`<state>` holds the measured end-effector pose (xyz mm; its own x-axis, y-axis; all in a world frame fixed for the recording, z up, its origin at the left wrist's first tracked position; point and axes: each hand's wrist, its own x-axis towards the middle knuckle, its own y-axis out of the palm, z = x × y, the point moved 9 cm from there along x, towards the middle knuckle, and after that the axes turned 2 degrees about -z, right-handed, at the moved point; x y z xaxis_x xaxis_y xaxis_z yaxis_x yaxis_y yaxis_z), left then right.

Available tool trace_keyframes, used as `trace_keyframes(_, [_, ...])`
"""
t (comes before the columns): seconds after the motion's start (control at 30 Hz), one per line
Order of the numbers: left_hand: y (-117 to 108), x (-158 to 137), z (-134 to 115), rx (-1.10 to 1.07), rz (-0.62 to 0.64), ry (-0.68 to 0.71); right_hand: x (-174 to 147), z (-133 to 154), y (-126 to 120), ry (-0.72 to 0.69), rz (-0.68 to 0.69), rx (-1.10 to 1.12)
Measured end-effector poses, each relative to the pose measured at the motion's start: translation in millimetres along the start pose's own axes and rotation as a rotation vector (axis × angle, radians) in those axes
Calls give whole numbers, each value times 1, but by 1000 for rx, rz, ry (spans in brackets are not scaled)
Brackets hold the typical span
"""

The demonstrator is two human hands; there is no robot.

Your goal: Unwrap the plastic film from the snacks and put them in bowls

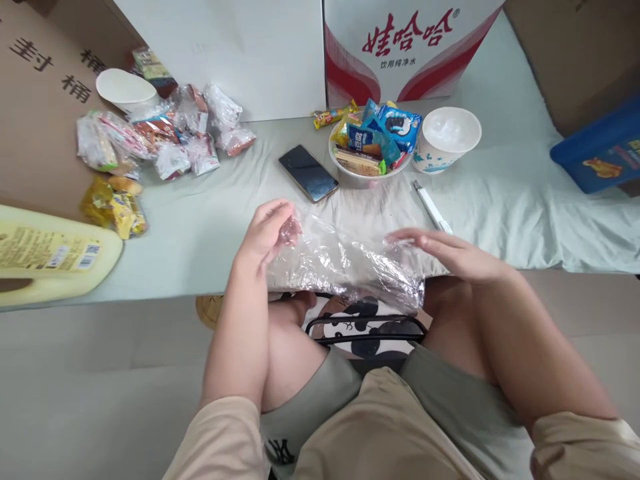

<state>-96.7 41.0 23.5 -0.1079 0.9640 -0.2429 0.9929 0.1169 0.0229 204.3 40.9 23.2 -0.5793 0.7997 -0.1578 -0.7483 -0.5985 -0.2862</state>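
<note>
A clear, crinkled plastic bag (345, 257) spreads between my hands over the table's front edge, its lower part hanging above my lap. My left hand (265, 230) is at its left end, with fingers curled round the thin film. On the other side, my right hand (450, 253) has its fingers stretched out flat, the tips against or just over the bag's right end; exact contact is hard to make out. Beyond the bag lie a black smartphone (309, 173) and a white utility knife (432, 208).
A bowl of wrapped snacks (367, 179) stands beside a paper cup (445, 143). Several packaged snacks (160, 137) and a white cup (125, 90) are at the left, near a yellow jug (100, 243). Cartons (400, 60) line the back; a blue container (595, 150) is at right.
</note>
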Motion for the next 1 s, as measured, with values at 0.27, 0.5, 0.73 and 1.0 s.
trace_keyframes(0.27, [71, 1, 11, 94, 416, -186, 37, 12, 44, -71, 74, 209])
trace_keyframes(0.5, [55, 6, 1, -29, 315, -113, 28, 27, 109, 15, 424, 293])
trace_keyframes(0.73, [73, -5, 23, -172, 399, -124, 45, 4, 57, 65, -217, 347])
trace_keyframes(1.0, [79, -7, 28, 109, 325, -84, 30, 0, 49, 66, -111, 339])
